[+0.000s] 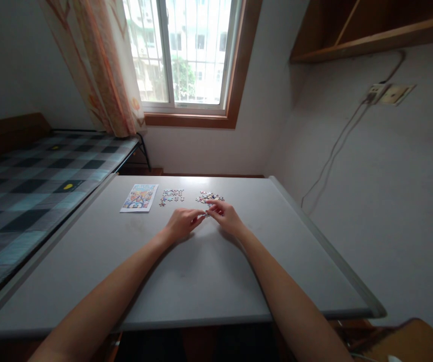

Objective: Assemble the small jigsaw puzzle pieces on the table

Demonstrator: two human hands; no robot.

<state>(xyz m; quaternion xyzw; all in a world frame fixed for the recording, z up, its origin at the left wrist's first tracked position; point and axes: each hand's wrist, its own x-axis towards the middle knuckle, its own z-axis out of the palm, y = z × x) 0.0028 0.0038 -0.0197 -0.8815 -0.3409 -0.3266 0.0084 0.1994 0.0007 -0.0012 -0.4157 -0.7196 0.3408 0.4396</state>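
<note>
My left hand (183, 222) and my right hand (227, 216) meet over the middle of the white table, fingertips almost touching. A small jigsaw puzzle piece (207, 214) is pinched between them; its picture is too small to read. Just beyond my right hand lies a loose heap of jigsaw pieces (209, 195), partly covered by its fingers. To the left, several pieces sit spread in rough rows (173, 193). Farther left a printed picture sheet (140, 198) with a colourful cartoon-like scene lies flat.
The white table (201, 281) has a raised grey rim along its sides. A bed with a checked cover (69, 168) stands along its left. Behind are a window (186, 60) and a patterned curtain (99, 65). Cables hang from a wall socket (376, 93) at right, below a wooden shelf (374, 42).
</note>
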